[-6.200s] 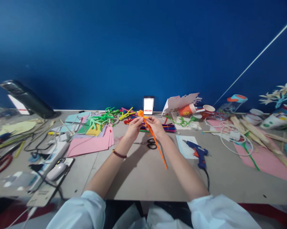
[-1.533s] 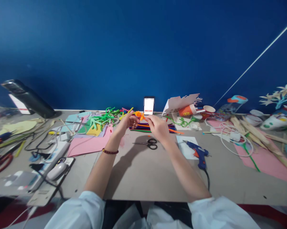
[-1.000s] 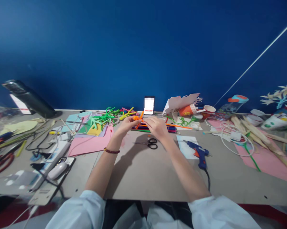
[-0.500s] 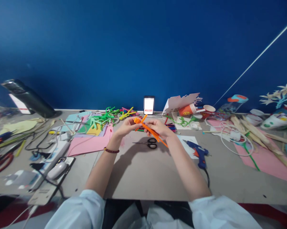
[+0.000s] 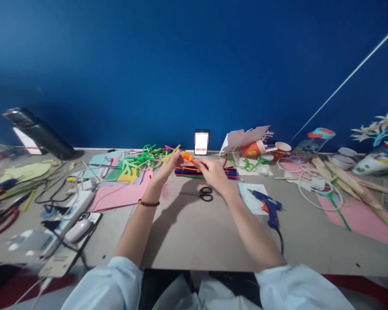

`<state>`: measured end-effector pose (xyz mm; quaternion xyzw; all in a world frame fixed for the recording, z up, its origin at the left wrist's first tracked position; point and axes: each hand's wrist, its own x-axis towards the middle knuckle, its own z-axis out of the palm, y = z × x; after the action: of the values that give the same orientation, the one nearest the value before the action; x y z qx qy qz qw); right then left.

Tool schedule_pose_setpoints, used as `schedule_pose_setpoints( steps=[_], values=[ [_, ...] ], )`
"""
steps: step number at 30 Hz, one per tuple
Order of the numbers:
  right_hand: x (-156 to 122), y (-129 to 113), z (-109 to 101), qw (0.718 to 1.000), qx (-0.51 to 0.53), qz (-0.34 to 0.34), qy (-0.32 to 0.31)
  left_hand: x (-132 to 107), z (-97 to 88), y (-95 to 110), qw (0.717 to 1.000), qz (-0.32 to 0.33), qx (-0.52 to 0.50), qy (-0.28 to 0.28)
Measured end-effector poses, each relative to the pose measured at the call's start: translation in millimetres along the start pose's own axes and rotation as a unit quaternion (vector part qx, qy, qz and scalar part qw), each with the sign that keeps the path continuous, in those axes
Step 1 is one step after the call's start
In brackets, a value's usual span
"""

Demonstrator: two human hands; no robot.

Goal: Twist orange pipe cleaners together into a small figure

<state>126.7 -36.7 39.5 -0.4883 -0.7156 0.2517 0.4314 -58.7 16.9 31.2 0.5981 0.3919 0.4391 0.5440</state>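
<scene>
An orange pipe-cleaner piece, coiled and twisted, is up between my hands above the desk. My left hand is closed on its left side, and part of the piece is hidden by the fingers. From the other side my right hand pinches its right end with thumb and fingertips. Behind and below lies a bundle of dark purple, blue and red pipe cleaners. Black-handled scissors rest on the desk below my hands, blades to the left.
A blue glue gun lies at right on white paper. Left are pink sheets, green pipe cleaners, a power strip and a dark bottle. A phone stands against the wall; paper cups lie behind right.
The orange strands that trailed down to the right past my right hand no longer show. My right hand has turned and moved slightly left; my left hand has rotated more upright.
</scene>
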Motion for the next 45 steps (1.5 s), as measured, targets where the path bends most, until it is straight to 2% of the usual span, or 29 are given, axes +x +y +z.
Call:
schedule_pose_setpoints(
  steps=[2, 5, 8, 11, 19, 23, 26, 29, 32, 34, 36, 39, 42, 45],
  values=[
    [-2.0, -3.6, 0.5, 0.984, -0.141, -0.100, 0.046, 2.3, -0.8, -0.5, 0.999, -0.051, -0.010, -0.006],
    [-3.8, -5.5, 2.8, 0.943, -0.273, -0.181, 0.054, -2.4, -0.5, 3.1, 0.999, -0.044, 0.003, -0.007],
    [-3.8, -4.3, 4.2, 0.917, -0.322, -0.229, 0.056, -10.7, 1.5, 9.3, 0.998, -0.006, 0.039, -0.042],
    [-2.7, -1.3, 3.5, 0.913, -0.326, -0.238, 0.058, -14.1, 2.5, 12.8, 0.993, 0.018, 0.071, -0.096],
    [2.8, 9.2, 2.4, 0.951, -0.263, -0.161, 0.002, -10.2, -0.5, 5.6, 0.988, 0.025, 0.120, -0.091],
    [5.3, 12.6, -0.7, 0.984, -0.157, -0.084, -0.027, -11.9, 1.7, 7.7, 0.981, 0.047, 0.145, -0.116],
    [6.6, 16.2, -3.0, 0.996, -0.038, -0.015, -0.073, -13.0, 3.1, 10.5, 0.972, 0.069, 0.179, -0.133],
    [6.6, 20.2, -3.7, 0.979, 0.110, 0.106, -0.138, -13.6, 3.3, 11.0, 0.963, 0.090, 0.206, -0.151],
    [5.5, 23.9, -3.5, 0.929, 0.230, 0.217, -0.192, -14.0, 3.1, 9.5, 0.963, 0.099, 0.197, -0.157],
    [5.0, 25.4, -3.5, 0.904, 0.275, 0.249, -0.211, -14.2, 3.2, 8.3, 0.965, 0.103, 0.183, -0.157],
    [4.8, 25.5, -3.5, 0.899, 0.291, 0.254, -0.206, -14.0, 3.8, 7.5, 0.967, 0.104, 0.172, -0.159],
    [5.0, 22.5, -3.1, 0.918, 0.280, 0.224, -0.166, -12.5, 5.1, 6.8, 0.973, 0.108, 0.152, -0.136],
    [5.1, 17.2, -2.9, 0.946, 0.245, 0.180, -0.110, -9.2, 5.3, 5.8, 0.988, 0.099, 0.109, -0.041],
    [4.0, 10.9, -4.2, 0.990, 0.111, 0.080, -0.024, -5.6, 2.9, 5.0, 0.995, 0.065, 0.068, 0.046]
  ],
)
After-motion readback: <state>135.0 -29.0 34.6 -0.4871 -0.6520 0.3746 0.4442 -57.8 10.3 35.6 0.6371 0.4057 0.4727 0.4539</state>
